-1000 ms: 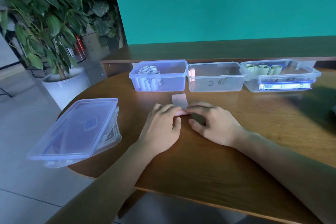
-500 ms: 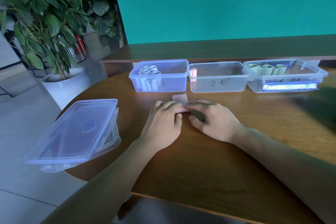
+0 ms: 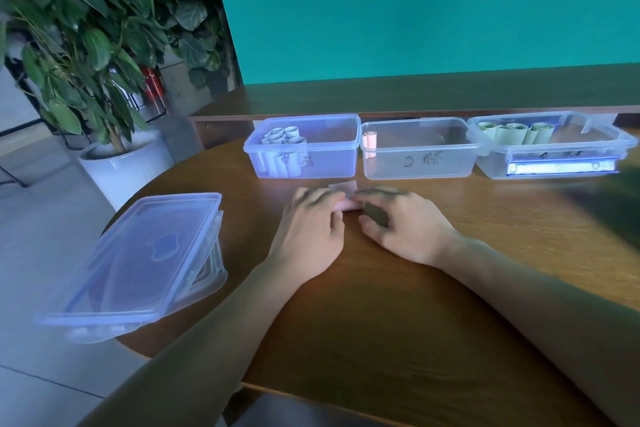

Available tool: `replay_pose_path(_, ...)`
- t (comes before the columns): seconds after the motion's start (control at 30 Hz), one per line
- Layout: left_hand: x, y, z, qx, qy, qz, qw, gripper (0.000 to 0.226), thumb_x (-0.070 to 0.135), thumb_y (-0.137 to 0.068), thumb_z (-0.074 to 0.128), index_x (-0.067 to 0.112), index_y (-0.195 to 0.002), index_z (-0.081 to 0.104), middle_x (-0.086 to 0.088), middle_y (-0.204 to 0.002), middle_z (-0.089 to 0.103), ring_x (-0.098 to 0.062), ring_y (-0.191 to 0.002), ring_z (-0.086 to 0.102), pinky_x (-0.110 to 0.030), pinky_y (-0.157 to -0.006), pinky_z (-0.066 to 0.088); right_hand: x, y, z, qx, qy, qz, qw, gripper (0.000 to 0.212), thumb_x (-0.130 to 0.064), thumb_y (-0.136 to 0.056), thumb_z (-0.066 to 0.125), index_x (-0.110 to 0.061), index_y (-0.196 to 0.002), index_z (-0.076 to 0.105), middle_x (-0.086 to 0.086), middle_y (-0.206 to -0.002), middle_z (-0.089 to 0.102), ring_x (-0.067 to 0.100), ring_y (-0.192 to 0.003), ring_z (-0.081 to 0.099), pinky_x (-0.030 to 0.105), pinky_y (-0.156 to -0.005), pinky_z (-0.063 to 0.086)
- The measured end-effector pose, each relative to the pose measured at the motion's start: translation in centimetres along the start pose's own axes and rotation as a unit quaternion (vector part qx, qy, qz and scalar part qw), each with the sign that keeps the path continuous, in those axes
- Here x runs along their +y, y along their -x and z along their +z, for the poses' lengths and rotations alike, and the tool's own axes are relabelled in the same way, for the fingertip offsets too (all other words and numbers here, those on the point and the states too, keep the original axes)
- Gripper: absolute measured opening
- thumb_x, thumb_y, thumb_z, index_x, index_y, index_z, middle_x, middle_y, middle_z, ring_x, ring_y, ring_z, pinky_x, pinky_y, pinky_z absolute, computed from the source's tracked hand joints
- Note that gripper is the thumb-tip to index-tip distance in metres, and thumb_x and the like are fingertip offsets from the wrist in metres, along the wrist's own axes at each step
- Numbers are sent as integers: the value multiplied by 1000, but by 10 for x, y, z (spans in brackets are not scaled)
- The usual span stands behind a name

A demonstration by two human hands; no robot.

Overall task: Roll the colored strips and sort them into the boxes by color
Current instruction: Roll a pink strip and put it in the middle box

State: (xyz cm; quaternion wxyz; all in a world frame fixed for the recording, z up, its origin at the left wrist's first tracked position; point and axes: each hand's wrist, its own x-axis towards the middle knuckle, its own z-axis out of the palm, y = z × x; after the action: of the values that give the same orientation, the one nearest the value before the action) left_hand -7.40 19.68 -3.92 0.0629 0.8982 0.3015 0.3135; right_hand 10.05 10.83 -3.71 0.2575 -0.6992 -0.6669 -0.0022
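A pink strip (image 3: pixel 346 196) lies on the wooden table (image 3: pixel 415 305), partly rolled, with its flat end pointing toward the boxes. My left hand (image 3: pixel 311 232) and my right hand (image 3: pixel 398 225) both rest on the table with curled fingertips pinching the rolled part. Behind stand three clear boxes. The left box (image 3: pixel 332 163) holds several pale blue rolls. A single pink roll (image 3: pixel 370 142) sits in the middle box (image 3: pixel 433 163). Several green rolls fill the right box (image 3: pixel 588 152).
A stack of clear lidded containers (image 3: pixel 138 263) overhangs the table's left edge. A potted plant (image 3: pixel 86 45) in a white pot stands on the floor at the left. A raised wooden ledge (image 3: pixel 415 94) runs behind the boxes.
The roll has crept forward toward the boxes under my fingertips, and less flat strip shows beyond it. Both hands moved slightly forward with it.
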Motion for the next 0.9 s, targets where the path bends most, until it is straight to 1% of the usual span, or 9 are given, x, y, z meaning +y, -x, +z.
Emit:
replay_pose_path(0.13,-1,1,2,17,16,11,1000,34,8,-92,57,26,-118,69,5,-116,67,-23,-107,53,-39,-94,49,4,-10,2,-9,23,11,1000,41,-42,-97,51,-51,-137,47,-14,-120,66,4,-76,51,29,-72,48)
replay_pose_path(0.27,-5,-6,5,-13,2,-7,1000,38,13,-94,53,28,-128,63,8,-127,63,-23,-113,50,-41,-99,46,3,-10,2,16,-18,-6,1000,39,-34,-96,56,-49,-133,55,-20,-127,63,-12,-72,50,27,-72,44)
replay_pose_path(0.37,-6,-11,7,-20,-7,-15,1000,39,16,-95,52,27,-132,60,8,-129,63,-23,-114,49,-43,-100,46,3,-11,2,8,-28,-7,1000,39,-33,-97,56,-52,-130,56,-25,-126,61,-18,-78,50,23,-68,41)
replay_pose_path(0.43,-5,-14,8,-12,-6,-15,1000,39,16,-95,53,27,-132,61,7,-127,64,-23,-115,49,-42,-100,46,5,-13,3,2,-14,6,1000,41,-35,-96,55,-53,-134,52,-22,-124,63,-13,-74,51,24,-68,42)
replay_pose_path(0.5,-6,-15,9,3,-5,-7,1000,37,16,-94,53,27,-128,63,7,-122,65,-23,-115,50,-43,-99,47,6,-17,4,-2,0,17,1000,44,-38,-96,53,-52,-137,48,-17,-124,64,-4,-77,54,29,-73,47)
replay_pose_path(0.57,-10,-16,11,1,-13,-1,1000,36,18,-93,50,28,-124,65,10,-121,64,-21,-115,49,-43,-98,47,7,-19,4,-3,6,13,1000,45,-38,-96,53,-51,-139,46,-18,-132,62,8,-95,61,33,-81,51)
replay_pose_path(0.63,-12,-17,13,-13,-21,-7,1000,36,18,-94,50,29,-125,64,12,-124,61,-20,-115,47,-42,-100,45,6,-22,5,-2,11,5,1000,45,-38,-95,52,-51,-138,46,-21,-137,59,15,-112,61,37,-87,53)
replay_pose_path(0.77,-12,-21,15,-31,-25,-17,999,38,21,-96,49,34,-131,57,14,-131,59,-21,-116,46,-40,-102,43,7,-25,6,11,-18,-11,1000,42,-36,-92,51,-50,-131,48,-19,-132,61,15,-114,61,43,-90,55)
replay_pose_path(0.9,-14,-29,16,-38,-27,-24,999,34,25,-98,47,34,-128,57,13,-128,59,-20,-119,46,-41,-103,43,8,-28,6,8,-8,0,1000,40,-34,-95,53,-48,-132,53,-21,-136,58,12,-118,58,38,-93,53)
